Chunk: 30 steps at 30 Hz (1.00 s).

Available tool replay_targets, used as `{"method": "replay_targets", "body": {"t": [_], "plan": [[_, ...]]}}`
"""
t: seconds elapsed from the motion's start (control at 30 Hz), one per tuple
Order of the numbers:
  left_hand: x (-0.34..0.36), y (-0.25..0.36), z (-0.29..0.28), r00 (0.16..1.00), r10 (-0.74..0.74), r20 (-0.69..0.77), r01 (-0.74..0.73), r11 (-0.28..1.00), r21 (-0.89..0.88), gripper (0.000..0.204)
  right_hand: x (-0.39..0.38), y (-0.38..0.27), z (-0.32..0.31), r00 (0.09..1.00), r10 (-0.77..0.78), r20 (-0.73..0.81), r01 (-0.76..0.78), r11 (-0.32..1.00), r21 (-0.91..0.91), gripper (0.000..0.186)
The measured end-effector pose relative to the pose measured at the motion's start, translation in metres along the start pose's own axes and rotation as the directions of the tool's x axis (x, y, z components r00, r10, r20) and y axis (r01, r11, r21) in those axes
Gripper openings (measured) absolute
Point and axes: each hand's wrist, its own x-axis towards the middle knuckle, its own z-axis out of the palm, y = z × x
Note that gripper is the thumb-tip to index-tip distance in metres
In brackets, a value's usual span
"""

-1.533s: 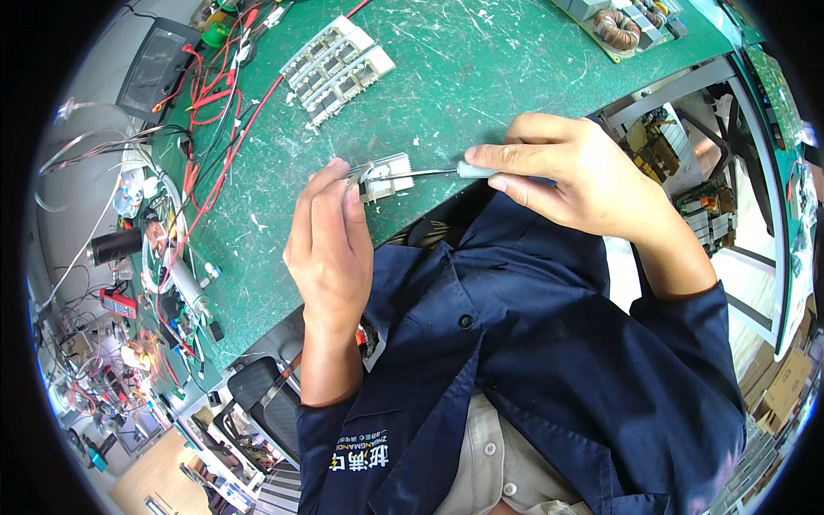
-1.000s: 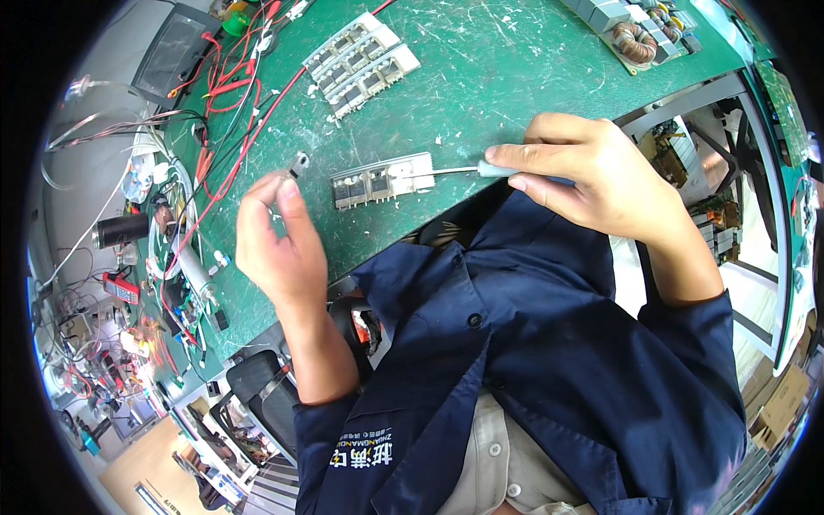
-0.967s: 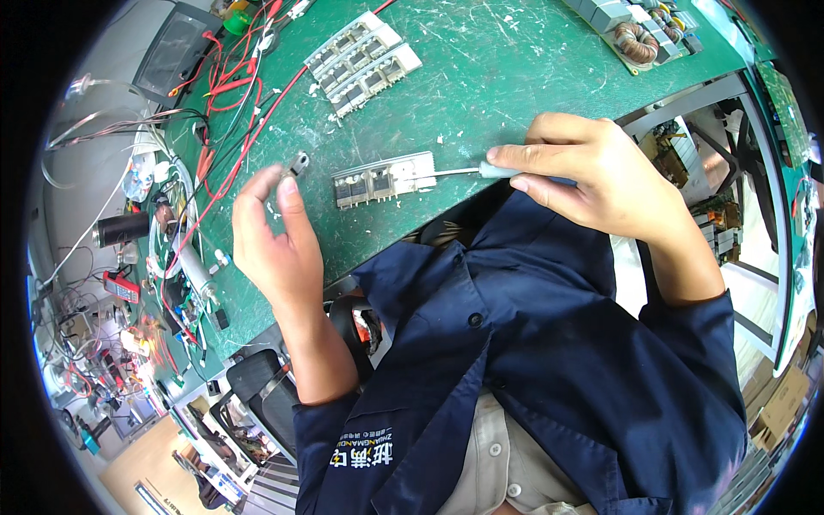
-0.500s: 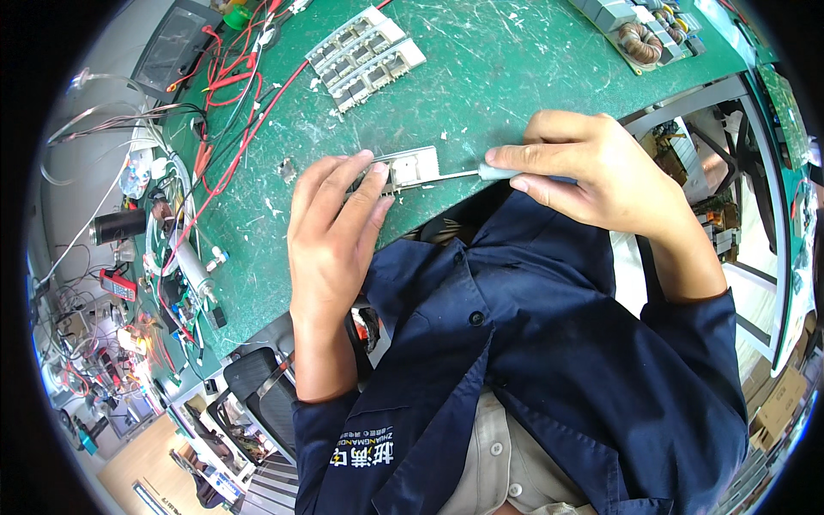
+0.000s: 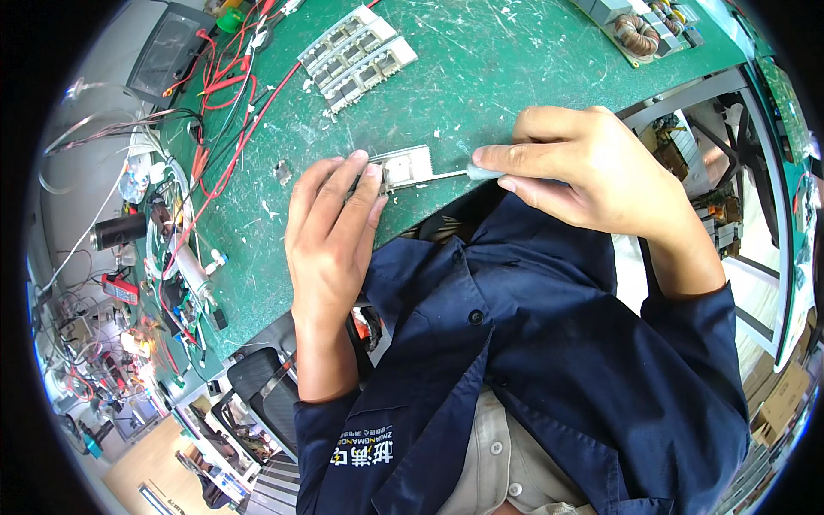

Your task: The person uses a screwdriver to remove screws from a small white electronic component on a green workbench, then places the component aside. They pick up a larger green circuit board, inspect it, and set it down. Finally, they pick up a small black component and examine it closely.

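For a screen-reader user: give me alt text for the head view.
Left hand steadies a small grey module on a green bench while the right hand holds a screwdriver to it. More modules and red wires lie beyond.

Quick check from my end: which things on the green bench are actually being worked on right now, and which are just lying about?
In use:
- left hand, fingers pressing the small finned module
- right hand, gripping the screwdriver whose tip meets the module

Lying about:
- row of grey modules
- small loose part
- red leads
- board with coil
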Motion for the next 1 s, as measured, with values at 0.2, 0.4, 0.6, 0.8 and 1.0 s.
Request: {"method": "replay_targets", "body": {"t": [0.2,0.4,0.6,0.8,1.0], "plan": [[-0.001,0.000,0.000,1.000,0.016,-0.008,-0.015,1.000,0.016,0.039,-0.003,-0.001,0.009,0.999,0.024,-0.032,-0.023,0.999,0.039,0.025],[0.001,0.003,-0.001,1.000,-0.023,0.006,0.023,1.000,-0.007,0.036,-0.015,-0.001,0.016,0.999,0.042,-0.035,-0.040,0.997,0.059,0.035],[0.003,0.006,-0.002,1.000,-0.028,0.010,0.028,1.000,0.012,0.036,-0.022,0.000,0.026,0.994,0.045,-0.097,-0.038,0.997,0.070,0.032],[0.003,0.007,-0.002,0.999,-0.028,0.019,0.028,1.000,0.012,0.036,-0.022,0.000,0.026,0.993,0.035,-0.111,-0.027,0.997,0.077,0.031],[0.005,0.006,0.001,1.000,0.015,-0.019,-0.014,0.999,0.047,0.037,-0.008,-0.001,-0.004,1.000,0.000,-0.010,0.000,1.000,-0.020,0.036]]}}
